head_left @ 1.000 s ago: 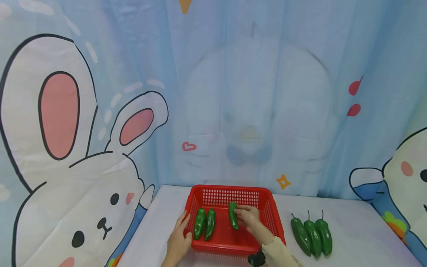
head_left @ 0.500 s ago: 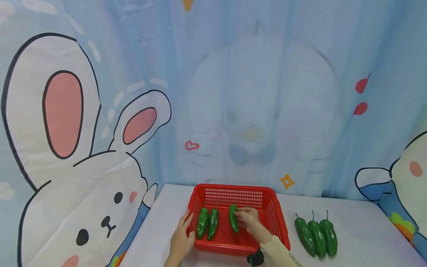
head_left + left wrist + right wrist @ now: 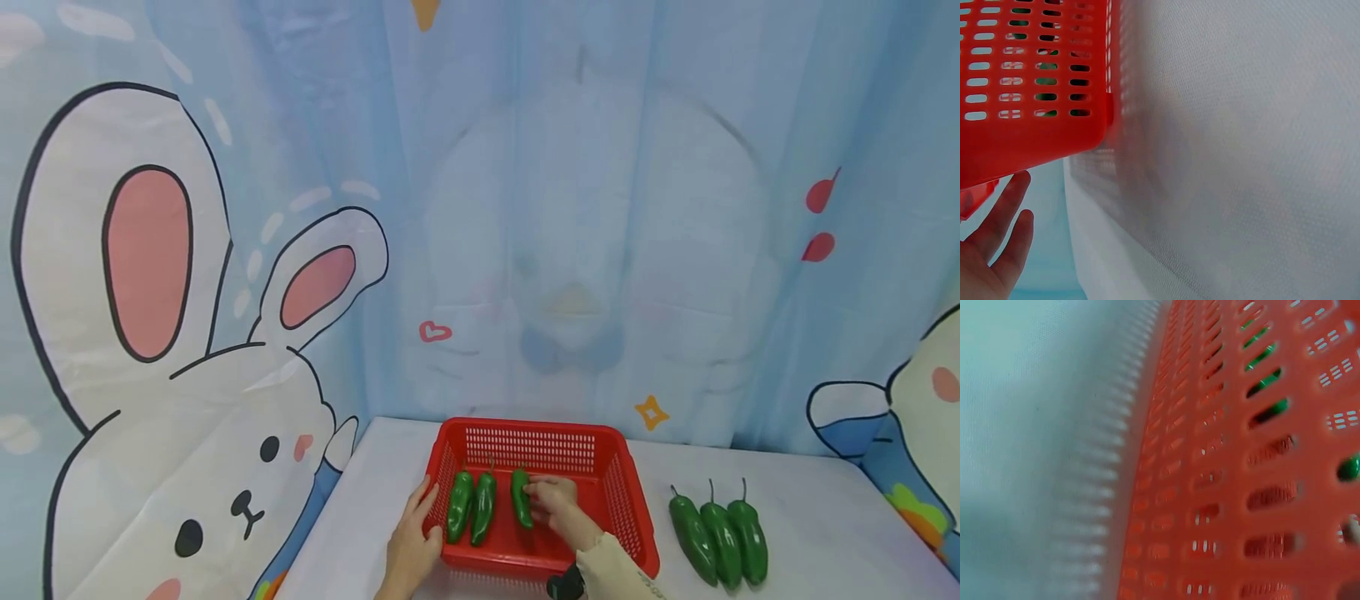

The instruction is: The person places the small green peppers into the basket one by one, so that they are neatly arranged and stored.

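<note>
A red plastic basket point(image 3: 534, 569) stands on the white table in the head view. Inside it, my right hand point(image 3: 558, 505) holds a green pepper point(image 3: 521, 498) by its right side; the thumb is hidden. Two more green peppers, one outer point(image 3: 459, 507) and one inner point(image 3: 483, 508), lie side by side along the basket's left part. My left hand point(image 3: 412, 542) touches the basket's left rim with its fingers extended, and in the left wrist view those fingers point(image 3: 1013, 200) look straight. Through the holes of the basket wall point(image 3: 1229, 462), the right wrist view shows bits of green.
Three green peppers, left point(image 3: 693, 537), middle point(image 3: 722, 543) and right point(image 3: 748, 542), lie together on the white table point(image 3: 645, 467) right of the basket. A blue cartoon curtain point(image 3: 487, 208) hangs behind the table.
The pepper in my right hand has moved a little left, nearer the two peppers in the basket. My left hand stays at the rim. The head view has shifted slightly.
</note>
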`<state>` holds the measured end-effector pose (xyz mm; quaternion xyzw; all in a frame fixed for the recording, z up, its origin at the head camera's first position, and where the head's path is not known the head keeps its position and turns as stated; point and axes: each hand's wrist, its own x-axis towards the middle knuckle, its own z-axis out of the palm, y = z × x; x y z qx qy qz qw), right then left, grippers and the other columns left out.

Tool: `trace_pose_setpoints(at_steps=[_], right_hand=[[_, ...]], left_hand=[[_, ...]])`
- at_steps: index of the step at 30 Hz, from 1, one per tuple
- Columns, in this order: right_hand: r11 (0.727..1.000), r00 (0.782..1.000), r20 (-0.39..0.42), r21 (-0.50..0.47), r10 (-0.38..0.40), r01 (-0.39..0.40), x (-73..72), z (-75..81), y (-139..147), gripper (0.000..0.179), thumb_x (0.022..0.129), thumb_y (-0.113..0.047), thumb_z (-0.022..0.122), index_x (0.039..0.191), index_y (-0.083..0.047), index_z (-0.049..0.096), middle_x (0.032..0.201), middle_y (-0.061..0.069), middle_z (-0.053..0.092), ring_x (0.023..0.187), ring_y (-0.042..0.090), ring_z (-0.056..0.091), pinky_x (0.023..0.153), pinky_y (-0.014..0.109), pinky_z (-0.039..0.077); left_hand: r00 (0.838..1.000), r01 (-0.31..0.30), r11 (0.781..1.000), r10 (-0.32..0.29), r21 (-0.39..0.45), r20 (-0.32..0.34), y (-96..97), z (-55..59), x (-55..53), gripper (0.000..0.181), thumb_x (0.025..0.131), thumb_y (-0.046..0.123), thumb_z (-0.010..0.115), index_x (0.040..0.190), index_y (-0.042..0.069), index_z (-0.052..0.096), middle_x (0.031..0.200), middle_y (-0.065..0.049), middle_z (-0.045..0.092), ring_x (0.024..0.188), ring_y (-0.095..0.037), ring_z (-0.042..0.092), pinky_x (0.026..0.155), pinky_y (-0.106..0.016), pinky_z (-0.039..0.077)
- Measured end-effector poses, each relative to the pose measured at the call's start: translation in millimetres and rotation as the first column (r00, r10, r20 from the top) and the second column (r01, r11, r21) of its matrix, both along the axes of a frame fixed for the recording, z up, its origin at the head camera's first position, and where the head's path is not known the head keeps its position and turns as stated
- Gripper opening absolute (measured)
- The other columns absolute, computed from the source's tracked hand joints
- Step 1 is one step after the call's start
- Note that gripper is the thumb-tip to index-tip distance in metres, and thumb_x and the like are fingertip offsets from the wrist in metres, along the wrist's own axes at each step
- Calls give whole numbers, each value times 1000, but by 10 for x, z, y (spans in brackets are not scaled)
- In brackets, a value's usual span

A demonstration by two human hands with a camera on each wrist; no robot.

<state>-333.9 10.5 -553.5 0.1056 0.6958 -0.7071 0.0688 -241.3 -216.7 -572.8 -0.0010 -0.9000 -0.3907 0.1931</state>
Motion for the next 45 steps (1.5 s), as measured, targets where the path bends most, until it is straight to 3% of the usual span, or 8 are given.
trace_pose_setpoints(at_steps=[7, 11, 17, 34, 45], right_hand=[[999, 999, -47, 52, 12, -10, 1, -48, -92, 35, 88, 3, 62, 121, 16, 60, 95, 23, 70, 71, 19, 67, 64, 43, 58], [995, 996, -80, 96, 35, -27, 2, -62, -138, 36, 87, 5, 62, 121, 18, 58, 102, 31, 67, 74, 23, 68, 68, 47, 59], [991, 994, -92, 126, 55, -44, 13, -63, -172, 35, 84, 8, 63, 117, 19, 59, 100, 33, 66, 77, 30, 69, 70, 50, 58], [985, 996, -43, 160, 75, -68, 1, -110, -197, 35, 79, 9, 66, 114, 16, 62, 84, 19, 69, 66, 23, 68, 56, 40, 59], [979, 994, 42, 171, 106, -111, -60, -115, -219, 34, 81, 10, 65, 114, 17, 60, 88, 22, 68, 67, 23, 69, 57, 36, 59]], left_hand=[[1000, 4, 1000, -4, 7, 14, -1, -7, -10, 63, 79, 1, 57, 141, 1, 52, 153, -10, 41, 135, -32, 44, 98, -54, 47], [1000, 1, 1000, -1, 3, 13, -7, -6, -17, 63, 78, 1, 57, 141, 1, 52, 153, -10, 41, 136, -32, 43, 98, -55, 46], [1000, 0, 1000, 0, -8, 2, -10, -3, -23, 62, 78, 1, 58, 140, 1, 53, 152, -10, 42, 135, -33, 45, 98, -55, 47], [1000, -9, 1000, 9, -27, -27, 2, 8, -2, 61, 78, 1, 56, 139, 0, 54, 152, -9, 42, 133, -31, 47, 95, -53, 49], [1000, -7, 1000, 7, -12, -3, -2, 14, -8, 63, 78, 0, 57, 141, 2, 53, 153, -8, 41, 136, -32, 44, 98, -55, 46]])
